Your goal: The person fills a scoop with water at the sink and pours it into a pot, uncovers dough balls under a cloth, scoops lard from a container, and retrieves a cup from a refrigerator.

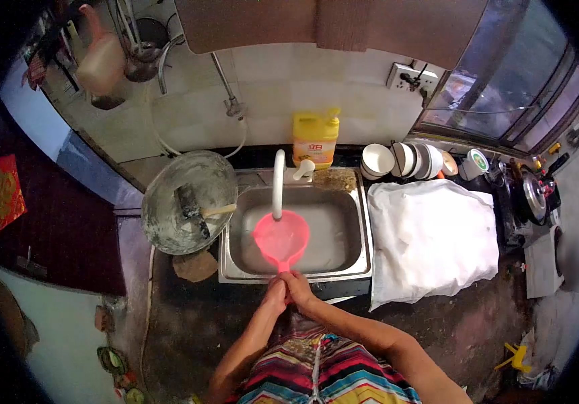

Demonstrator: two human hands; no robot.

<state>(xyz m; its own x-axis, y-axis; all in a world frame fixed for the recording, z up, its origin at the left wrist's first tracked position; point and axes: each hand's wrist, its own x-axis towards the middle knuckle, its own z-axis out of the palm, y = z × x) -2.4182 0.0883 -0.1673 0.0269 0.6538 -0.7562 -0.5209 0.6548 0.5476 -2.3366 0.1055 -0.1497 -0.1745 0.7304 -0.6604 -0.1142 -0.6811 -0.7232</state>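
A pink plastic water dipper [262, 250] is held over the sink [333, 232], its bowl under the spout of the white faucet [278, 178]. Both hands meet on its handle at the sink's front edge. My right hand [297, 289] is closed round the handle. Just beside and below it, my left hand [276, 293] is closed too, pressed against the right one; its fingers are partly hidden. Whether water runs from the spout is hard to make out.
Left of the sink leans a large metal basin [158, 219] with a dark wooden-handled tool inside. Behind stands a yellow detergent jug [306, 128]. To the right are a white cloth [434, 236], stacked bowls [377, 159] and a lidded pot [535, 195].
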